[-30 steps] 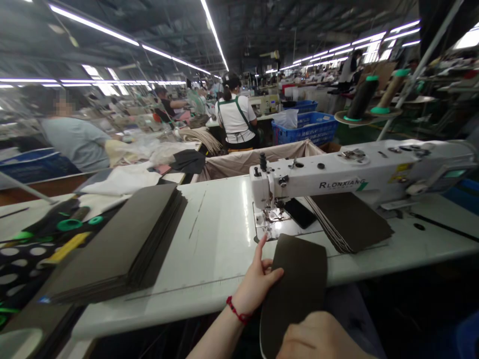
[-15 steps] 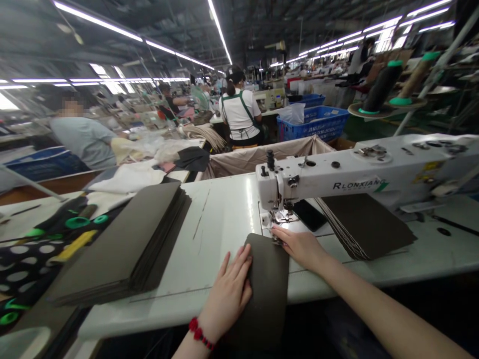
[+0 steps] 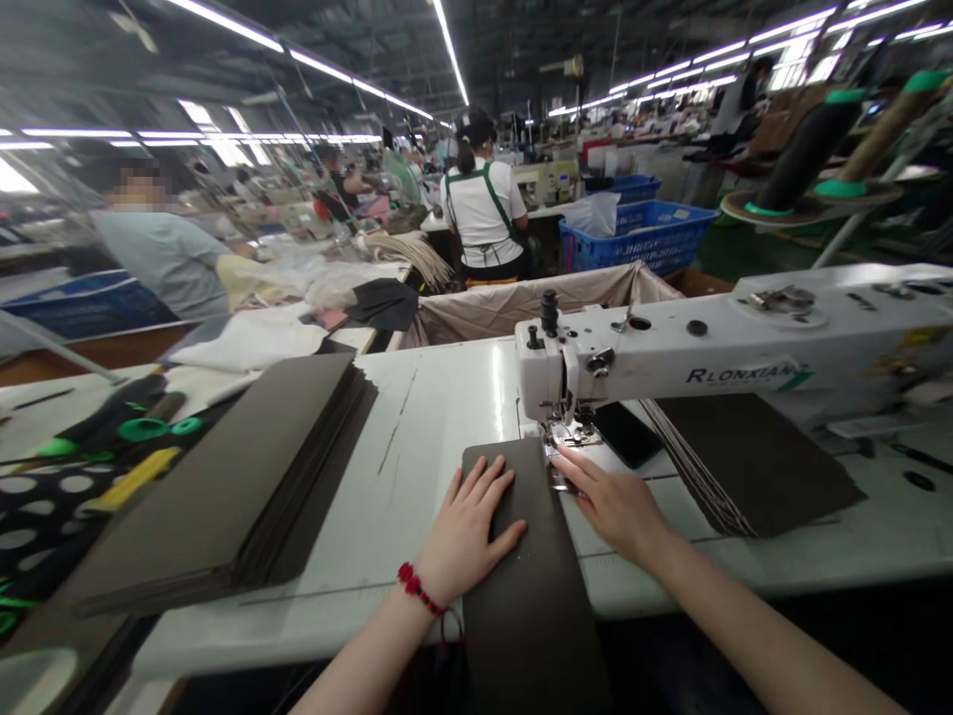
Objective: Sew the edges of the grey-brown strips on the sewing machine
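Factory desk point(image 3: 439, 447) with a sewing machine point(image 3: 670, 357): left hand point(image 3: 466, 526) lies spread flat, its fingers point(image 3: 483, 482) pinning a dark panel point(image 3: 532, 606) down; right hand point(image 3: 611, 506), fingers slightly apart and not gripping, rests on the panel's edge just beside the presser foot point(image 3: 570, 434), keeping it flat there.

dark panel point(image 3: 528, 616) now at the presser foot point(image 3: 570, 434), left hand point(image 3: 466, 526) pressed flat on it

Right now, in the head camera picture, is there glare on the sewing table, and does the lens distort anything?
In the head view, the overhead strip lights throw a bright streak of glare on the white sewing table left of the sewing machine; the same view bends the ceiling lines and stretches the edges wide, while the left hand and right hand look sharp.
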A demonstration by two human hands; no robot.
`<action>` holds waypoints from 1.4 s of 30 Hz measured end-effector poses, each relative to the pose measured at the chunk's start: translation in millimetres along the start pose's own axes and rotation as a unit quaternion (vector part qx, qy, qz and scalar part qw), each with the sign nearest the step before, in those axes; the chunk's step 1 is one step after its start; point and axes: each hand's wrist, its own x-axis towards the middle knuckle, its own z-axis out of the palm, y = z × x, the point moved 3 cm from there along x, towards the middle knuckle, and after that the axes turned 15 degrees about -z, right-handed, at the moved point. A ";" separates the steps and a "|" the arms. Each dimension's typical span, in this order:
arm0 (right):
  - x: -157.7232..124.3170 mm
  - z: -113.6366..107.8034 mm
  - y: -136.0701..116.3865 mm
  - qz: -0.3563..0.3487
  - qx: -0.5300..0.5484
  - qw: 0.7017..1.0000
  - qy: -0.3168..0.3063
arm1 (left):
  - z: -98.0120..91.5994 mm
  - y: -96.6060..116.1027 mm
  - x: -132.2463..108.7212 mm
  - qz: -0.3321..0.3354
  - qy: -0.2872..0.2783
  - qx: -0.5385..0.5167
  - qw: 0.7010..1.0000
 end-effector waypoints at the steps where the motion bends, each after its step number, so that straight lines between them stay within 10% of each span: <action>1: 0.6 -0.1 -0.2 -0.005 0.002 1.000 -0.005 | 0.7 1.6 3.7 0.003 -0.004 -0.006 1.000; 42: 2.6 6.2 4.1 -0.003 0.008 1.000 -0.016 | -1.8 3.3 13.4 -0.001 -0.042 -0.050 0.998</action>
